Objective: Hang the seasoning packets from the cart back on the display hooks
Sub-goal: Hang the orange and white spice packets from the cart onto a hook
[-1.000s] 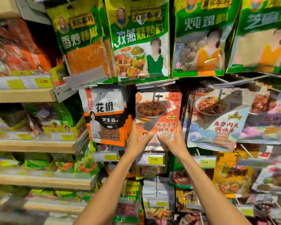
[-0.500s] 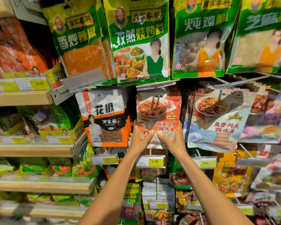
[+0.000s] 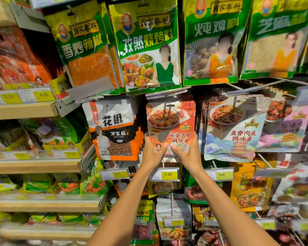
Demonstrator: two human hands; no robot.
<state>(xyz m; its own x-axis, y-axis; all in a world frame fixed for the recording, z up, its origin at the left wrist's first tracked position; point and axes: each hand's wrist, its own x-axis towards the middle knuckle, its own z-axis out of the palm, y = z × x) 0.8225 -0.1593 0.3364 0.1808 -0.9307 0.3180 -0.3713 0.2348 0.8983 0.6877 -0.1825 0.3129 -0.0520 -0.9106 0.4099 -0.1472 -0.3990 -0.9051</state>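
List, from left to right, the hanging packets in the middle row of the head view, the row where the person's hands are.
Black and white peppercorn packet → red tofu-sauce packet, held by the left hand and right hand → pale blue shredded-pork sauce packet → pink packet.

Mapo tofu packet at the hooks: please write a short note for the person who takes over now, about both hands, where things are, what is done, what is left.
Left hand: holds the lower left of the mapo tofu packet.
Right hand: holds its lower right.
Packet: raised flat against the display, between the peppercorn packets and the fish-flavour packets. Its hang slot is at the hook; whether the hook is through it, I cannot tell.
Done: packet brought to its row above the 3.00 tag.
Left: check that it is seated, let go, then fetch more. The cart is not in view.
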